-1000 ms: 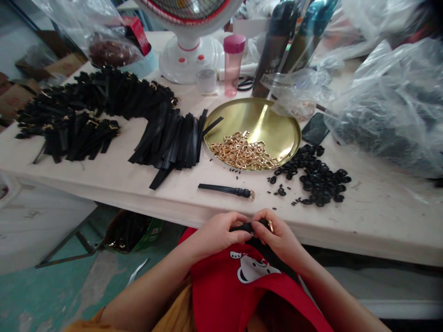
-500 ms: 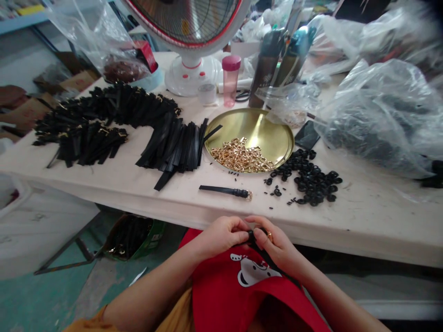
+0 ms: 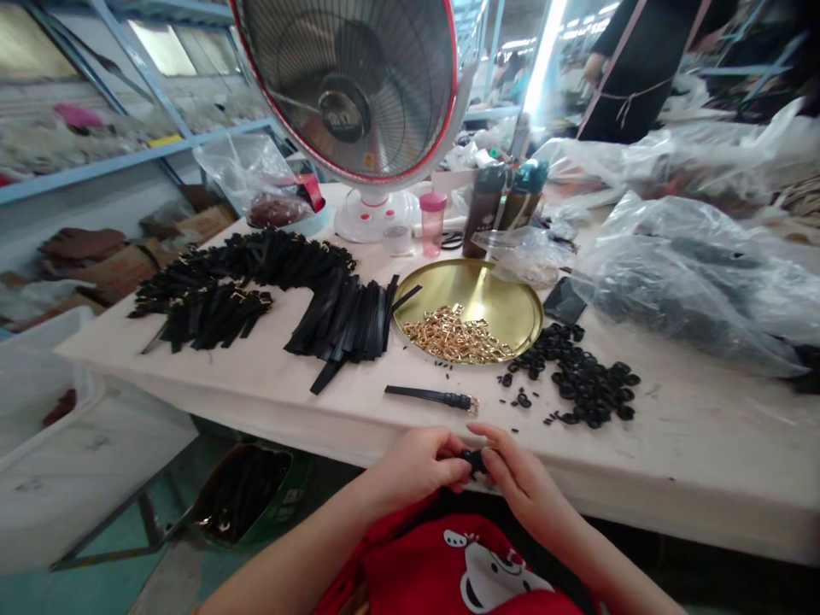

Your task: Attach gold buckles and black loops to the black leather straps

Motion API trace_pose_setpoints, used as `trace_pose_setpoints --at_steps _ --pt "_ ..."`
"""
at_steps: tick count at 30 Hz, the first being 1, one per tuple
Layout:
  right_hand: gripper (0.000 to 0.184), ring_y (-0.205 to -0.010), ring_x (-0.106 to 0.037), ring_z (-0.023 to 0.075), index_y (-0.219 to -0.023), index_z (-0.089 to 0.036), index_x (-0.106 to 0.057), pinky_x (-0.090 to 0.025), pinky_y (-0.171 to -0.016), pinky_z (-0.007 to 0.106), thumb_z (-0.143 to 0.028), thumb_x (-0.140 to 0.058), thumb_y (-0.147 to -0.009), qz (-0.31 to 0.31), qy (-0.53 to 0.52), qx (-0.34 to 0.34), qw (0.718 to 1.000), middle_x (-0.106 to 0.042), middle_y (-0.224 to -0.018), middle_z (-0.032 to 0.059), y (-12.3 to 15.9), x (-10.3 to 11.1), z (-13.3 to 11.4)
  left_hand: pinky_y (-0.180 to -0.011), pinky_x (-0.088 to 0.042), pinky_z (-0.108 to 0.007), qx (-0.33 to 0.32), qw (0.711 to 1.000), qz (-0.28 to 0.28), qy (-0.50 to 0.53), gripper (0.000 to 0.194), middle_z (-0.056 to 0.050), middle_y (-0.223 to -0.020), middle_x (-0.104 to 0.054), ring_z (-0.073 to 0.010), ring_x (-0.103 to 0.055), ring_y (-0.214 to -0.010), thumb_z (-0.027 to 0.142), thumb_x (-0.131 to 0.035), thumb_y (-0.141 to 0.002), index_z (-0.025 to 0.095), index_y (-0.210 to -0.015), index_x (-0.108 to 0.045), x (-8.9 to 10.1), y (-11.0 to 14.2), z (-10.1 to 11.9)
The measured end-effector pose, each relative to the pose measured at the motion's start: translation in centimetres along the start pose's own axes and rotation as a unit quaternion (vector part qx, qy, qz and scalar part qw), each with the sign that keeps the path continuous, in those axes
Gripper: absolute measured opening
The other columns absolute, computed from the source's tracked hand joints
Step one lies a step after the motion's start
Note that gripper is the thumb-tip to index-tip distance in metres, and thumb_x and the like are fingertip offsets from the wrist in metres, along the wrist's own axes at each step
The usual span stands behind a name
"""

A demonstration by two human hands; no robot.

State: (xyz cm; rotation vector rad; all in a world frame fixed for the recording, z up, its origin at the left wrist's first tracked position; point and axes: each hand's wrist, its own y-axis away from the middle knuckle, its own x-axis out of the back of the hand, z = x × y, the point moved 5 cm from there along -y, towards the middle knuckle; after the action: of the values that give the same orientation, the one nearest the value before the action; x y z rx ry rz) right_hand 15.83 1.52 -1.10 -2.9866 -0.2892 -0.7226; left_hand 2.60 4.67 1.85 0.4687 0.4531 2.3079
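Observation:
My left hand [image 3: 416, 465] and my right hand [image 3: 522, 478] meet just below the table's front edge, both pinched on a small black strap piece [image 3: 475, 461] held between their fingertips. A finished black strap with a gold buckle [image 3: 436, 396] lies on the table right above my hands. Behind it a round brass tray [image 3: 506, 299] holds a heap of gold buckles [image 3: 456, 336]. To its right lies a pile of black loops [image 3: 580, 376]. Left of the tray is a stack of flat black straps [image 3: 349, 312].
A larger heap of buckled black straps [image 3: 218, 282] covers the table's left. A white fan [image 3: 359, 85], a pink bottle [image 3: 433, 222] and two dark bottles [image 3: 496, 205] stand at the back. Clear plastic bags [image 3: 692, 282] fill the right. A box of straps [image 3: 247, 495] sits under the table. A person [image 3: 641, 60] stands far back.
The camera has tilted up, so the table and my hands sit lower in view and the fan and back of the room show. My hands stay together on the strap piece.

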Motion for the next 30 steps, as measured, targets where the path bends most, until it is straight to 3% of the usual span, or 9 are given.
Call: trace_pose_setpoints --at_steps 2,6,10,14,16,18,21,25,30 --pt "0.033 -0.083 -0.059 0.0179 -0.115 -0.021 -0.047 -0.048 -0.072 0.030 -0.035 -0.030 -0.090 0.010 -0.007 0.016 1.000 -0.063 -0.097 0.0073 -1.0 0.2 -0.1 -0.061 -0.042 -0.024 -0.048 0.995 0.010 -0.082 0.018 -0.002 -0.076 -0.065 -0.0140 -0.058 -0.067 0.023 -0.049 -0.074 0.015 -0.085 -0.060 0.8 -0.7 0.9" --pt "0.034 -0.058 -0.058 0.0163 -0.106 -0.018 -0.050 -0.047 -0.054 0.028 -0.037 -0.027 -0.090 0.053 0.049 -0.002 0.997 -0.063 -0.069 0.0033 -4.8 1.2 0.7 -0.070 -0.042 -0.027 -0.130 0.952 0.106 -0.257 0.023 -0.003 -0.089 -0.065 -0.0177 -0.058 -0.082 0.032 -0.048 -0.079 0.020 -0.093 -0.061 3.2 -3.5 2.2" --pt "0.031 -0.081 -0.060 0.0234 -0.095 -0.017 -0.058 -0.047 -0.072 0.038 -0.034 -0.033 -0.088 0.117 0.219 0.066 0.967 -0.064 -0.088 0.0098 -8.3 1.8 1.6 -0.078 -0.041 -0.031 -0.148 0.886 0.202 -0.390 0.027 -0.005 -0.092 -0.063 -0.0194 -0.056 -0.087 0.039 -0.049 -0.080 0.019 -0.092 -0.063 5.4 -6.7 1.2" --pt "0.035 -0.099 -0.054 0.0260 -0.109 -0.014 -0.055 -0.043 -0.085 0.041 -0.035 -0.038 -0.087 0.129 0.282 0.117 0.943 -0.059 -0.109 0.0127 -8.9 0.5 3.3 -0.080 -0.041 -0.028 -0.160 0.844 0.241 -0.452 0.026 -0.004 -0.095 -0.061 -0.0166 -0.055 -0.089 0.036 -0.044 -0.085 0.021 -0.094 -0.062 8.2 -7.7 0.3" --pt "0.038 -0.103 -0.052 0.0260 -0.114 -0.015 -0.052 -0.042 -0.087 0.041 -0.038 -0.040 -0.086 0.126 0.294 0.117 0.940 -0.058 -0.112 0.0121 -8.6 -0.1 3.9 -0.080 -0.041 -0.028 -0.104 0.813 0.296 -0.491 0.026 -0.003 -0.097 -0.059 -0.0160 -0.054 -0.091 0.033 -0.039 -0.087 0.022 -0.096 -0.060 11.2 -7.7 0.3" --pt "0.039 -0.104 -0.052 0.0261 -0.116 -0.015 -0.051 -0.042 -0.088 0.041 -0.039 -0.041 -0.086 0.127 0.304 0.114 0.937 -0.058 -0.114 0.0118 -8.5 -0.3 4.2 -0.079 -0.042 -0.029 0.016 0.768 0.357 -0.531 0.025 -0.005 -0.099 -0.057 -0.0177 -0.055 -0.092 0.033 -0.038 -0.087 0.020 -0.098 -0.057 14.9 -7.8 0.3" --pt "0.039 -0.103 -0.052 0.0260 -0.115 -0.014 -0.052 -0.042 -0.089 0.041 -0.038 -0.042 -0.085 0.129 0.307 0.115 0.936 -0.058 -0.113 0.0120 -8.6 -0.2 4.0 -0.070 -0.045 -0.031 0.094 0.746 0.383 -0.536 0.026 -0.013 -0.098 -0.055 -0.0223 -0.059 -0.085 0.030 -0.045 -0.083 0.012 -0.098 -0.054 18.6 -8.8 0.1" --pt "0.037 -0.102 -0.052 0.0256 -0.114 -0.014 -0.053 -0.041 -0.089 0.042 -0.035 -0.044 -0.085 0.127 0.295 0.108 0.941 -0.059 -0.111 0.0122 -8.8 0.0 3.6 -0.066 -0.046 -0.031 0.122 0.742 0.386 -0.534 0.023 -0.015 -0.094 -0.056 -0.0232 -0.061 -0.082 0.022 -0.042 -0.081 0.008 -0.097 -0.052 19.9 -10.2 -0.2" --pt "0.034 -0.103 -0.051 0.0257 -0.114 -0.016 -0.053 -0.041 -0.089 0.043 -0.031 -0.046 -0.084 0.152 0.248 0.103 0.951 -0.058 -0.112 0.0124 -8.6 0.7 2.8 -0.070 -0.045 -0.035 0.102 0.746 0.401 -0.521 0.020 -0.015 -0.095 -0.057 -0.0263 -0.060 -0.086 0.019 -0.038 -0.081 0.010 -0.094 -0.050 18.7 -9.0 1.8"
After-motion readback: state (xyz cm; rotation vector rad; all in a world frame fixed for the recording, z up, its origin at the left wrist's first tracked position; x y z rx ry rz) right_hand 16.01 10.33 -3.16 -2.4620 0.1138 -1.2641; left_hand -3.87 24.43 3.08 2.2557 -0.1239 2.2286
